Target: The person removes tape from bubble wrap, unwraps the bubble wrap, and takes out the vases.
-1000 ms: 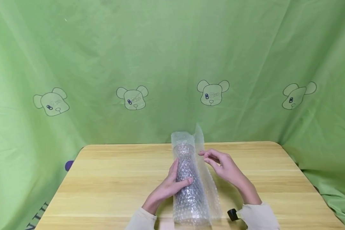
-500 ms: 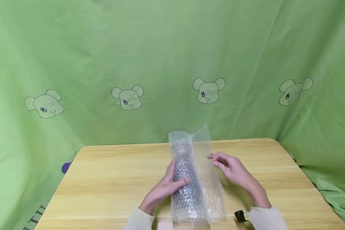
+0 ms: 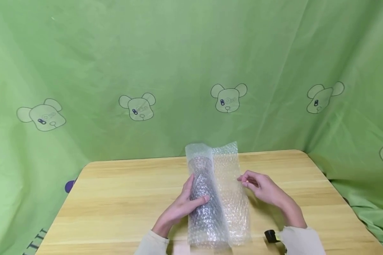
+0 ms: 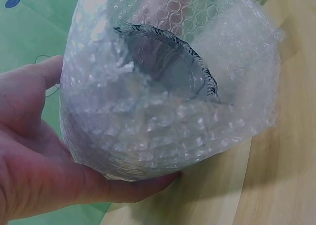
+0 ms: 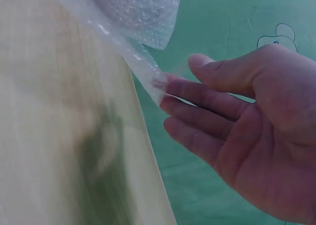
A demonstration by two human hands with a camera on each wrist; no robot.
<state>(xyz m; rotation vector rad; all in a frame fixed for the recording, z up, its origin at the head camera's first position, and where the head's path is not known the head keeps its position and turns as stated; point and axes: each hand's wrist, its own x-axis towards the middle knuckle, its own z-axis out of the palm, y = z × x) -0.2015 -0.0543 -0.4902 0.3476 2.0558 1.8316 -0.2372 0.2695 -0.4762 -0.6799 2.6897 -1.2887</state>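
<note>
A clear, vase-shaped vessel (image 3: 205, 212) lies on the table, rolled in bubble wrap (image 3: 228, 177). One of its ends shows a round, patterned rim (image 4: 197, 62) inside the wrap in the left wrist view. My left hand (image 3: 180, 209) grips the wrapped vessel from the left, thumb across its top. A loose flap of wrap spreads to the right. At the flap's right edge is my right hand (image 3: 264, 187). In the right wrist view its fingers (image 5: 197, 111) touch the wrap's edge while the thumb stands apart from it.
The pale wooden table (image 3: 124, 198) has its far edge against a green curtain (image 3: 178, 53) printed with bear heads. A small black item (image 3: 270, 236) sits at the right sleeve's cuff. More green cloth hangs on both sides.
The wrap's loose flap has swung open to the right and lies flatter. My right hand has moved right and slightly down beside it. My left hand keeps its grip.
</note>
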